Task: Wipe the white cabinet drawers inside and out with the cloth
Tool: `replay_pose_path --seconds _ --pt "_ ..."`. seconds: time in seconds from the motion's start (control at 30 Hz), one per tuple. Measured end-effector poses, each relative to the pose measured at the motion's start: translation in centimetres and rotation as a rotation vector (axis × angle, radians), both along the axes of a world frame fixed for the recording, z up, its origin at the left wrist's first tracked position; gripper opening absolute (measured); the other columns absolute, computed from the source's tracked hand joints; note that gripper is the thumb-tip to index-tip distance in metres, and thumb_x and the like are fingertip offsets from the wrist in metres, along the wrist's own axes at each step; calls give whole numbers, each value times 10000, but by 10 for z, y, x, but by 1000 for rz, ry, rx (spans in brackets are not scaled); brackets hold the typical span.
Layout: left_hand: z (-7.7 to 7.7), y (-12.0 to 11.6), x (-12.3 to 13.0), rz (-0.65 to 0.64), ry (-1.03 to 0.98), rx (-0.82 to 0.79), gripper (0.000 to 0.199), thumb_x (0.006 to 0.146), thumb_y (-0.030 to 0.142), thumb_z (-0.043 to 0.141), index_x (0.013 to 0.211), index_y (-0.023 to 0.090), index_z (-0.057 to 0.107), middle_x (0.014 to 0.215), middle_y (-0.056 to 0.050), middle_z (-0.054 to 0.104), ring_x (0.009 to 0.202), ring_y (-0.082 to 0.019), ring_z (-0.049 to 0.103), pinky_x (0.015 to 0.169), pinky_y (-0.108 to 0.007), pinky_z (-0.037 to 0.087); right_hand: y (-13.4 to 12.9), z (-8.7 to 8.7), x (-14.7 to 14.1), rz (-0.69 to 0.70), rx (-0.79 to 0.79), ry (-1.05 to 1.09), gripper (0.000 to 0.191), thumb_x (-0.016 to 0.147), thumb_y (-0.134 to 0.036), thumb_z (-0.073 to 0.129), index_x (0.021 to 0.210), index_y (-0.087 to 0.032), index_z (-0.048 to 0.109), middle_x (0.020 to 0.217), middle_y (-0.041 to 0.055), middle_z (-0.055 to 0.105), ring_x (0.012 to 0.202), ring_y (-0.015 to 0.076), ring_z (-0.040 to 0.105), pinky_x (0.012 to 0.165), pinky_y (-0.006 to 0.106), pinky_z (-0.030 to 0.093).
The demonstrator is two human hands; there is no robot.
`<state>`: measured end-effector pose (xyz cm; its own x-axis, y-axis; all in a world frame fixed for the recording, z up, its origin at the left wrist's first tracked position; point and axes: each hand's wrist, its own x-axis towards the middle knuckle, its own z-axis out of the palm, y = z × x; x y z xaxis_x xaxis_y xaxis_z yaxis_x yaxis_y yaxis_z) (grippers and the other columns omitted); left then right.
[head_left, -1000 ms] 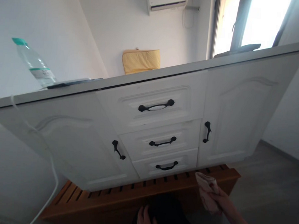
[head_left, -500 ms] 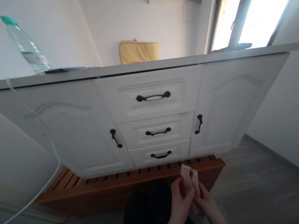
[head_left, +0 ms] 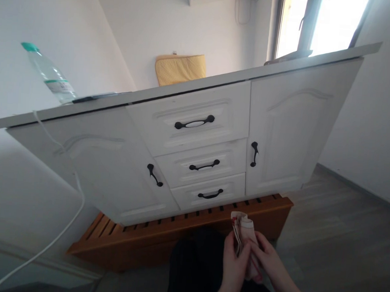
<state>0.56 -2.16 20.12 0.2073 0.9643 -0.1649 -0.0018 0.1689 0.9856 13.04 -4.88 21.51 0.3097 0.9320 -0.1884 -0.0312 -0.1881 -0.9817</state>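
Plainly, both hands are on one thing: a folded cloth (head_left: 248, 232), pale pink with a white-edged rim and a small red patch near its far left corner. It lies between the left hand (head_left: 233, 264) and the right hand (head_left: 268, 256), so neither is nearer; each touches it. Its long axis runs from far to near, the far end leaning slightly left and the near end slightly right, and the far end stands free beyond the fingertips. The left hand grips the left side, thumb on the near face and fingers curled behind. The right hand pinches the right side, its thumb close beside the other thumb, around the middle of the cloth. The folds are soft and partly covered by fingers, so it could equally be a small garment; the view does not settle that.

The cloth is held up over the person's dark-clothed legs (head_left: 192, 269), and in view it sits just nearer than the right part of a slatted wooden platform (head_left: 149, 244). Beyond rises a white cabinet (head_left: 229, 132) with dark handles, its three drawers between two doors, all closed. On its top surface (head_left: 192, 86), at far left, a clear bottle (head_left: 59, 86) with a green cap stands beside a dark flat object (head_left: 95, 96); a white cord (head_left: 81, 196) hangs down the left side.
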Motion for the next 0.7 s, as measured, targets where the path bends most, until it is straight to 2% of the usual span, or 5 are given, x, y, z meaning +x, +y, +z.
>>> replay_pose_path --seconds 0.13,0.23,0.43,0.57,0.7 --pt "-6 2 -8 41 163 129 383 830 347 565 1143 156 674 1161 -121 680 1119 -272 640 1047 -403 484 0 -13 -2 -109 13 -142 394 770 -615 595 851 -230 620 828 58 709 826 268 681 782 365 545" --pt "-2 3 -11 64 328 277 342 911 309 435 1040 174 721 1028 -96 620 998 -247 608 969 -411 501 -5 -21 -1 -124 1 -303 329 797 -568 547 867 -248 572 839 68 707 824 270 686 785 368 526" --pt "17 -7 -4 -121 584 485 511 912 147 422 1344 286 657 970 -60 578 968 -223 575 896 -380 500 -12 -21 -9 -158 -123 -275 413 863 -620 438 1038 -251 501 970 112 737 949 294 731 848 385 522" --pt "17 -16 4 -191 638 605 526 969 189 393 1451 310 566 1078 -111 658 995 -253 607 883 -415 535 -6 -17 -9 -233 -45 -215 453 821 -665 457 1008 -253 466 973 138 727 988 318 727 894 417 531" --pt "19 -21 10 -225 710 682 599 915 184 492 1493 340 511 1381 -129 636 1208 -337 592 1050 -547 507 -3 -12 0 -301 -2 -35 545 742 -630 604 1108 -237 514 1062 138 741 1070 328 712 949 438 545"
